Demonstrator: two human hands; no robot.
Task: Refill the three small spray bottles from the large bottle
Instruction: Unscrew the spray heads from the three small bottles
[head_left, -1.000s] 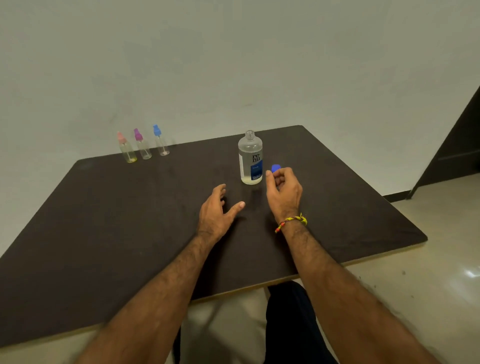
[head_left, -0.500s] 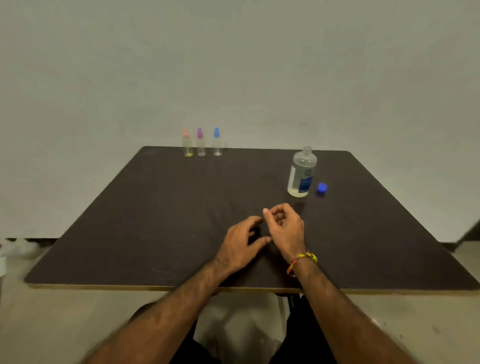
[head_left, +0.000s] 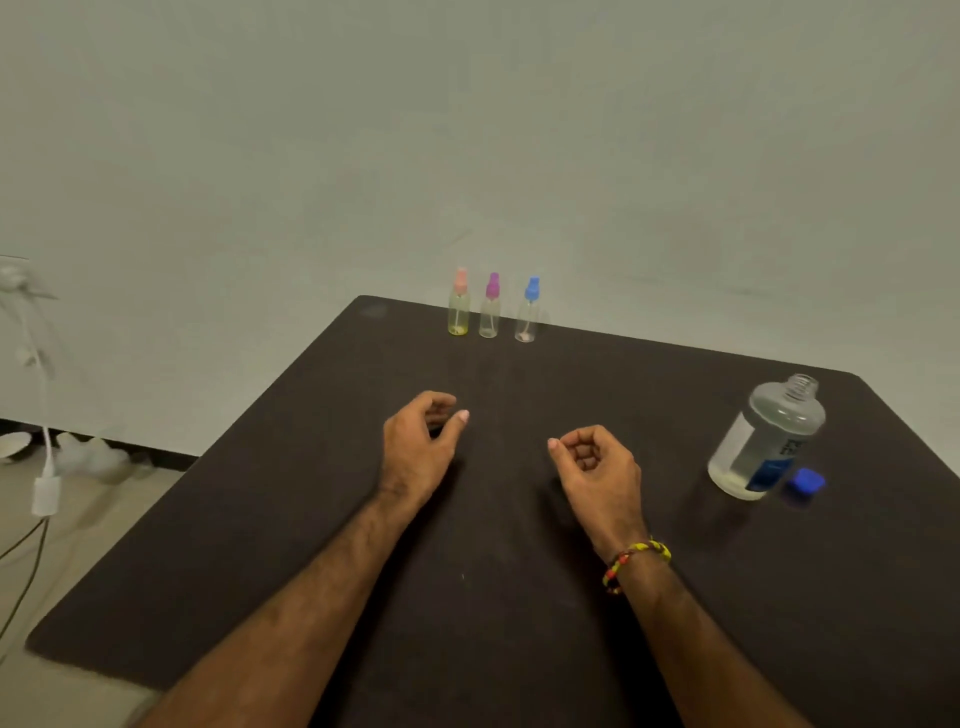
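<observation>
Three small spray bottles stand in a row at the table's far edge: a pink-capped one (head_left: 458, 307) with yellowish liquid, a purple-capped one (head_left: 490, 310) and a blue-capped one (head_left: 527, 315). The large clear bottle (head_left: 763, 441) with a blue label stands uncapped at the right, partly filled. Its blue cap (head_left: 805, 482) lies just right of its base. My left hand (head_left: 421, 441) hovers mid-table, fingers loosely curled, holding nothing. My right hand (head_left: 597, 467) is beside it, fingers curled toward the palm, holding nothing, well left of the large bottle.
The dark table (head_left: 311, 519) ends at a plain wall behind the small bottles. White cables and a charger (head_left: 45, 493) hang at the left above the floor, with pale objects along the skirting.
The view has swung left and closer, so the large bottle now sits far right. My hands have separated and moved forward. The blue cap, held a second ago, lies on the table.
</observation>
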